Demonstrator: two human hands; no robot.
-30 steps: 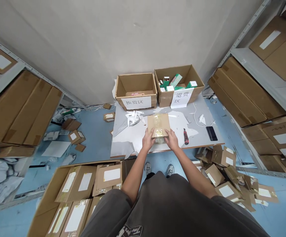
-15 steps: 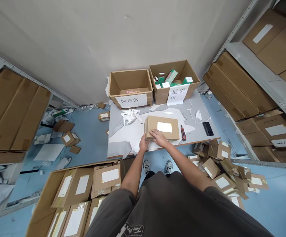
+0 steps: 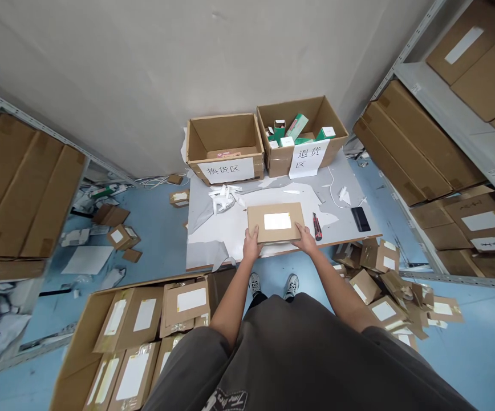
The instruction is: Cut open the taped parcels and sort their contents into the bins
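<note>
A brown box (image 3: 276, 234) with a white label (image 3: 278, 221) is between the two hands. The left hand (image 3: 252, 245) pinches its left end, at the near corner. The right hand (image 3: 305, 240) pinches its right end, at the near corner too. I can't tell if the box touches the table (image 3: 195, 260) under it. Just right of the box is a red and black cutter (image 3: 317, 227). White scraps (image 3: 223, 200) lie to its left.

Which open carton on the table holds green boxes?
The right carton, with green boxes inside; the left carton shows something pink instead.
</note>
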